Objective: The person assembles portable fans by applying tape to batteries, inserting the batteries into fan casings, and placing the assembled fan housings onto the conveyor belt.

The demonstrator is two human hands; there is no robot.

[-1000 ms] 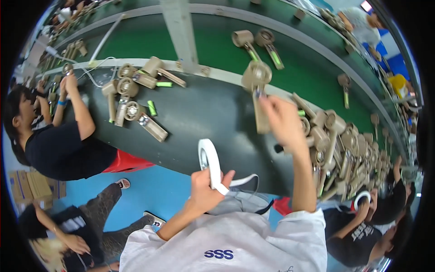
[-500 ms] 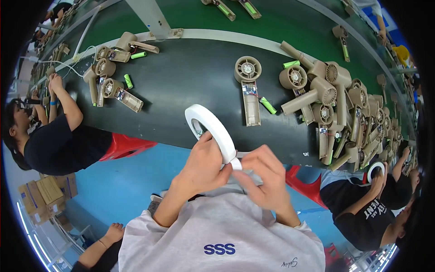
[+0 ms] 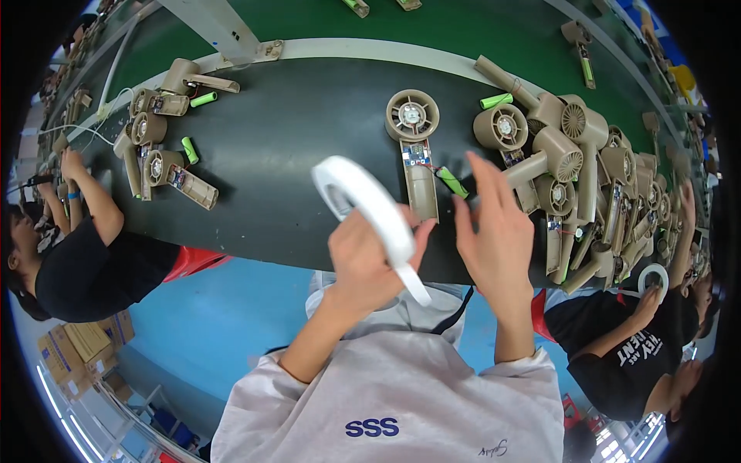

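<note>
A roll of white tape [image 3: 376, 210] is gripped in my left hand [image 3: 361, 258], with a short loose end hanging below it. Just past that hand lies a beige handheld fan [image 3: 421, 189], its round head away from me and its handle open on a small blue circuit board. A green battery [image 3: 453, 183] rests right of the handle, joined by thin wires. My right hand [image 3: 498, 235] reaches over the table with fingers apart, the fingertips close to the battery and nothing held.
A heap of beige fans [image 3: 571, 158] lies to the right. Several more fans [image 3: 158, 166] and loose green batteries [image 3: 190, 150] are at the left. A white metal post [image 3: 212, 27] stands at the table's far edge. Co-workers [image 3: 73, 255] sit on both sides.
My right hand has left the tape's end and moved forward to the battery, its fingers opening. My left hand has shifted slightly forward with the roll, and the loose end now hangs free.
</note>
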